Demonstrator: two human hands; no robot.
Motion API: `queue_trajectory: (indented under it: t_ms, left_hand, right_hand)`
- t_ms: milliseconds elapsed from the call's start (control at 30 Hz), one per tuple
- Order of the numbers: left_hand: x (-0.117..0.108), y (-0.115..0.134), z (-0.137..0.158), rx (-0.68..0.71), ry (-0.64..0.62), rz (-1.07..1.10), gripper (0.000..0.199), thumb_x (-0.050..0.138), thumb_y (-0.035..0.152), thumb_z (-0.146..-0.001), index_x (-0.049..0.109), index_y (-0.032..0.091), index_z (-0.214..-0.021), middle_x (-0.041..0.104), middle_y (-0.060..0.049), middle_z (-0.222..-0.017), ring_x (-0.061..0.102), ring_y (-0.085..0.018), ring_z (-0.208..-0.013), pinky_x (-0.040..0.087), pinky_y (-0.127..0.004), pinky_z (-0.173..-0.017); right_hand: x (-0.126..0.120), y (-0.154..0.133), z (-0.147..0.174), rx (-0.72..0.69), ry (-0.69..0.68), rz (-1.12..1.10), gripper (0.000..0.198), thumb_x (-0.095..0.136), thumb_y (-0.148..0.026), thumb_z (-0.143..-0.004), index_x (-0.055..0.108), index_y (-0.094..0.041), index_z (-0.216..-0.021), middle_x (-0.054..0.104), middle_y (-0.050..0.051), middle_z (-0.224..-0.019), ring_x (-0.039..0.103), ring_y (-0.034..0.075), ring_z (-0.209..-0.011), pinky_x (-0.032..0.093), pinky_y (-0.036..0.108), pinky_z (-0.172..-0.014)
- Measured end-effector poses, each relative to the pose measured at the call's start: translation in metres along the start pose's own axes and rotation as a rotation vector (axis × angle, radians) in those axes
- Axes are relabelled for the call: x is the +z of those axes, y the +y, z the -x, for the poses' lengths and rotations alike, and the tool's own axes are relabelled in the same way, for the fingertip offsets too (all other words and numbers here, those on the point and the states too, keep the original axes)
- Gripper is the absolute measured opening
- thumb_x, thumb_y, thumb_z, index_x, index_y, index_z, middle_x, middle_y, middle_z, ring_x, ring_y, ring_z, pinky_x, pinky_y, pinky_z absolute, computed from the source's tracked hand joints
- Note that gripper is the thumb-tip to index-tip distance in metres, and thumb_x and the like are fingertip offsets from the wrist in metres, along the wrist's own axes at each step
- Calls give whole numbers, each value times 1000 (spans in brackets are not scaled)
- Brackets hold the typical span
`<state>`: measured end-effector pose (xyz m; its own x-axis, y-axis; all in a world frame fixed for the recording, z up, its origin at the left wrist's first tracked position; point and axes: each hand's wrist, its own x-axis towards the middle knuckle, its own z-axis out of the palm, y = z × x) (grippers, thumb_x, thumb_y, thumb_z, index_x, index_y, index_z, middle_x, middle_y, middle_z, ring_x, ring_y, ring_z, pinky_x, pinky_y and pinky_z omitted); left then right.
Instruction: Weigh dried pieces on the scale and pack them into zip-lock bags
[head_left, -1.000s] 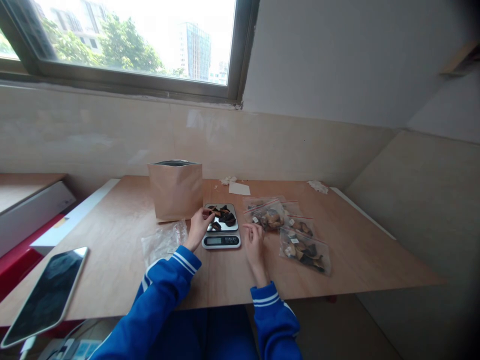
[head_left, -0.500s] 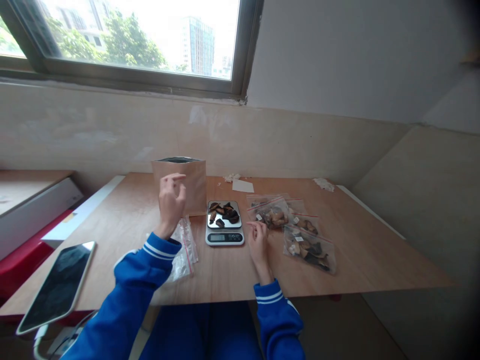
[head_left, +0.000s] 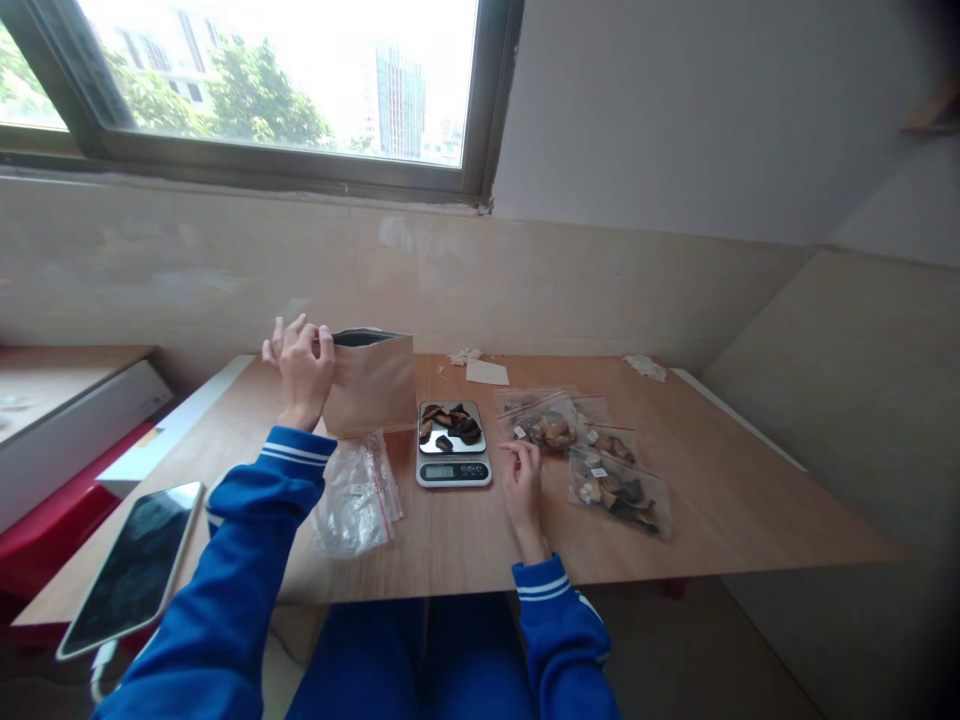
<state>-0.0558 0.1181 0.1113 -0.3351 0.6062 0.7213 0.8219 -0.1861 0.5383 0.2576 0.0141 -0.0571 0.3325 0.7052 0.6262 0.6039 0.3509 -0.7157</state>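
My left hand (head_left: 302, 372) is at the upper left corner of a brown kraft paper bag (head_left: 371, 390), thumb and finger closed on its rim while the other fingers stick out. The bag stands upright with its mouth parted, dark inside. Right of it lies a small kitchen scale (head_left: 454, 474), its display too small to read. Dark dried slices (head_left: 459, 424), apparently mushroom, rest on its shiny plate. My right hand (head_left: 523, 485) rests on the table just right of the scale, fingers loosely bent and apart, with nothing visible in it.
Clear zip bags (head_left: 352, 505) lie flat before the kraft bag. Several filled zip bags (head_left: 619, 497) overlap on the right. A phone (head_left: 135, 565) on a cable lies at the left edge. A white card (head_left: 487, 372) and paper scraps (head_left: 465, 356) sit at the back.
My left hand has moved left and slightly up, from in front of the kraft bag to its upper left corner. The bag now leans or turns slightly. My right hand stays nearly in place.
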Motion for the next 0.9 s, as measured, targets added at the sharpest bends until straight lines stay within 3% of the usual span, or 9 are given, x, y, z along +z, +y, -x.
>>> queue_trajectory:
  t_ms: [100, 200, 367, 467, 567, 633, 767, 833, 900]
  left_hand:
    - [-26, 6, 19, 24, -25, 74, 30, 44, 39, -92, 64, 17, -88, 62, -14, -124, 52, -30, -124, 35, -49, -106]
    - [-54, 14, 43, 42, -60, 128, 34, 49, 44, -90, 62, 16, -101, 60, -15, -127, 64, -24, -102, 50, -38, -89]
    - [-82, 28, 92, 103, -95, 10, 26, 53, 41, -89, 63, 22, -104, 61, -6, -129, 66, -23, -100, 51, -31, -77]
    - [-89, 27, 114, 69, -139, -55, 23, 55, 38, -88, 65, 24, -103, 71, -4, -111, 69, -22, -91, 50, -27, -68]
    - [-94, 19, 125, 47, -187, -50, 21, 57, 40, -87, 69, 25, -97, 74, -1, -86, 71, -21, -79, 48, -25, -62]
    - [-96, 15, 128, 28, -188, 25, 21, 58, 41, -86, 70, 25, -92, 74, 0, -81, 71, -19, -77, 49, -23, -61]
    - [-96, 15, 136, -28, -168, 113, 21, 57, 43, -87, 71, 27, -91, 74, 2, -74, 72, -18, -73, 49, -22, -59]
    - [-94, 18, 143, -33, -157, 120, 23, 56, 43, -87, 71, 26, -91, 75, 2, -76, 72, -18, -72, 50, -22, -59]
    - [-92, 21, 152, -27, -142, 124, 25, 56, 45, -87, 72, 26, -92, 76, 1, -80, 72, -18, -73, 50, -22, -60]
  right_hand:
    - [-2, -23, 4, -99, 17, -13, 28, 36, -13, -90, 63, -20, -90, 53, 7, -96, 56, 20, -96, 48, 40, -87]
    - [2, -69, 16, -187, -11, -68, 27, 37, -11, -91, 62, -21, -93, 55, 7, -95, 57, 19, -96, 49, 38, -86]
    - [26, -167, 46, -364, -240, -185, 35, 34, -9, -92, 55, -21, -116, 59, 8, -108, 56, 18, -108, 50, 36, -93]
    - [44, -204, 56, -499, -284, -106, 44, 37, -11, -91, 43, -15, -134, 56, 13, -126, 45, 22, -128, 44, 40, -104]
    - [55, -214, 57, -444, -307, -42, 46, 36, -14, -93, 37, -13, -139, 52, 14, -135, 37, 25, -136, 40, 44, -108]
    - [55, -212, 55, -363, -376, 7, 41, 34, -16, -94, 45, -14, -133, 57, 15, -129, 43, 26, -132, 40, 47, -107]
    - [51, -206, 41, -216, -590, 224, 29, 36, -10, -90, 60, -13, -106, 68, 18, -95, 64, 29, -98, 51, 47, -89]
    - [55, -205, 28, -121, -690, 290, 27, 37, -5, -87, 61, -10, -100, 68, 19, -87, 67, 29, -85, 54, 44, -78]
    - [68, -205, 11, -79, -756, 220, 25, 40, -2, -85, 61, -8, -97, 70, 19, -89, 68, 28, -84, 54, 43, -80]
